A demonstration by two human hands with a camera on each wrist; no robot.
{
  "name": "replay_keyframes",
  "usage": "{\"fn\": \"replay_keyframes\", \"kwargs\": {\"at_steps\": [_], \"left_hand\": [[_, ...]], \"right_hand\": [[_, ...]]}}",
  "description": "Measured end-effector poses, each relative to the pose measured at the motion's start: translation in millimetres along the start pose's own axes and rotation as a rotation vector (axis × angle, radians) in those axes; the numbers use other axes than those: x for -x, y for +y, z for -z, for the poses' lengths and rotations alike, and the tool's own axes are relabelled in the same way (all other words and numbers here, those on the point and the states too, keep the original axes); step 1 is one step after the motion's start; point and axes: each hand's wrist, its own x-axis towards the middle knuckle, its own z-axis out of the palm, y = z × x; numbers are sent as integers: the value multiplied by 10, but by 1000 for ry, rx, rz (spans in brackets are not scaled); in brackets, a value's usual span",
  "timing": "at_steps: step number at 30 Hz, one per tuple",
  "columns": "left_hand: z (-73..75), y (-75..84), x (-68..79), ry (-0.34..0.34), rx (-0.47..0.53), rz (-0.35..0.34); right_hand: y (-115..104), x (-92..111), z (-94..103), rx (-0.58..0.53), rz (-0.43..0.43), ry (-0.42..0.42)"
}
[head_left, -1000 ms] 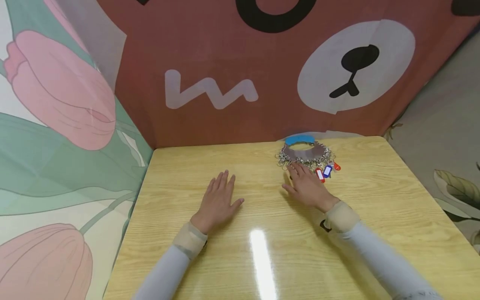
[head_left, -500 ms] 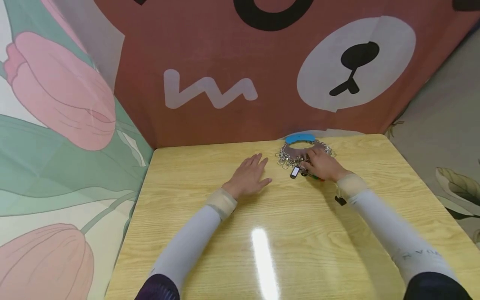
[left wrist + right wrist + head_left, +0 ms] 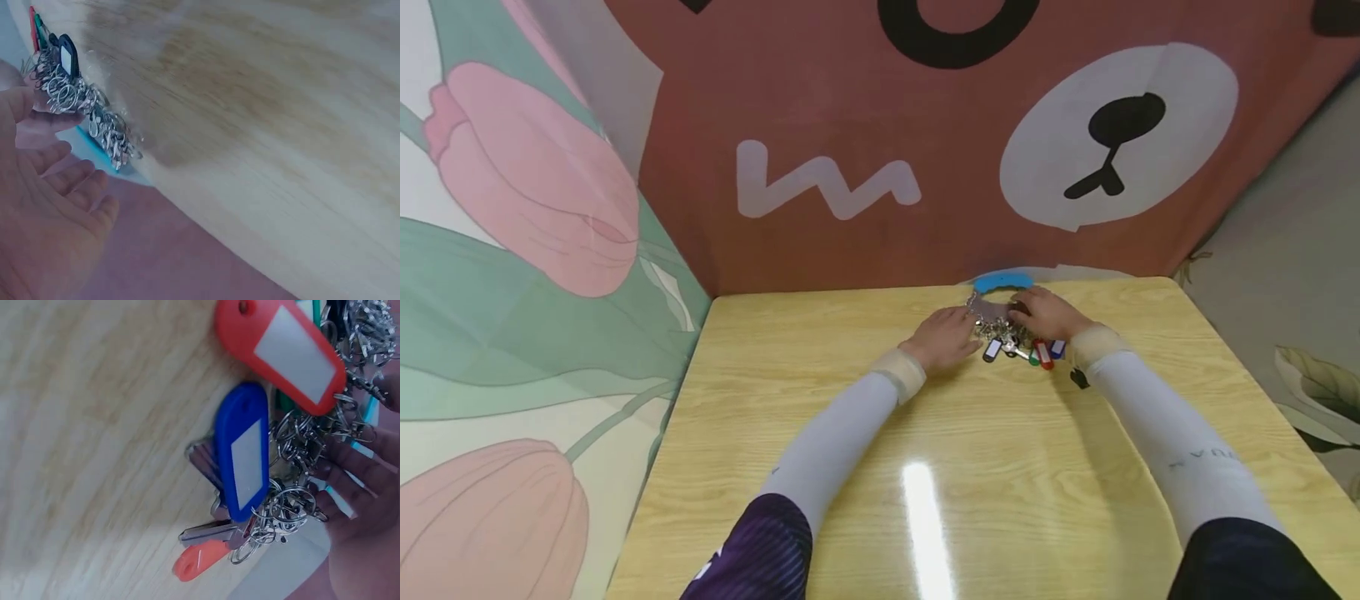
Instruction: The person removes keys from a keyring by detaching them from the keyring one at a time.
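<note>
Left hand [image 3: 942, 337] released; right hand [image 3: 1054, 315] at key rings [image 3: 115, 140], cannot tell if grasping. Band [image 3: 990, 309] likely stiff, fairly light; rings may tangle: best gripped at both sides.

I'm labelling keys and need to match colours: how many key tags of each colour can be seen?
Red tags: 2, one looking more orange
Blue tag: 1
Green tag: 1, partly covered
Black tag: 1
Total: 5 in sight; more may be hidden
</note>
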Motion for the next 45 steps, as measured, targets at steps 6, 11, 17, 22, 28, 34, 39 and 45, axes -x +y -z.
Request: {"fn": "replay_keyframes", "kwargs": {"at_steps": [6,11,17,22,28,34,39,45], "left_hand": [[-8,69,-280,14,-14,2],[-17,89,-357,-43,-69,39],[-9,99,-366,-72,-41,-8],[-9,107,-407,-112,29,-32],[-12,125,-431,-134,88,-61],[-56,101,-413,-94,64,-120],[-103,22,-363,-82,89,-142],[-90,-133,-170,-132,132,-144]], "right_hand": [[17,-96,-61,44,87,46],[-65,-166,-176,19,115,44],[-152,-130,-218,-11,111,60],[-196,-91,-218,-19,137,65],[-203,-29,-221,22,112,70],[-166,13,-246,-23,118,77],[-224,36,-301,-108,159,46],[-500,47,-311,-124,180,34]]}}
